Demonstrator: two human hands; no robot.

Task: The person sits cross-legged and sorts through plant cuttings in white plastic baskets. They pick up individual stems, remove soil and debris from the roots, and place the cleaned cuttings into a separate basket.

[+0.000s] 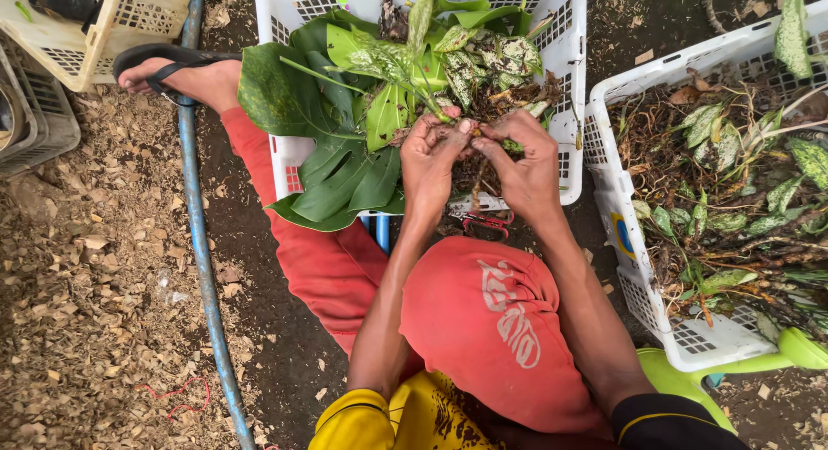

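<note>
Between your fingertips, over the near edge of the white crate [569, 170], your left hand [429, 161] and right hand [528, 170] pinch one rooted cutting [477, 161]; its stem hangs toward you, both equally close.

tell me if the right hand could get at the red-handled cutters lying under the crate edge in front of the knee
Probably yes. The red-handled cutters lie on the ground just below the right hand, with nothing over them but the white crate rim beside. But both hands grip a rooted plant cutting now.
</note>
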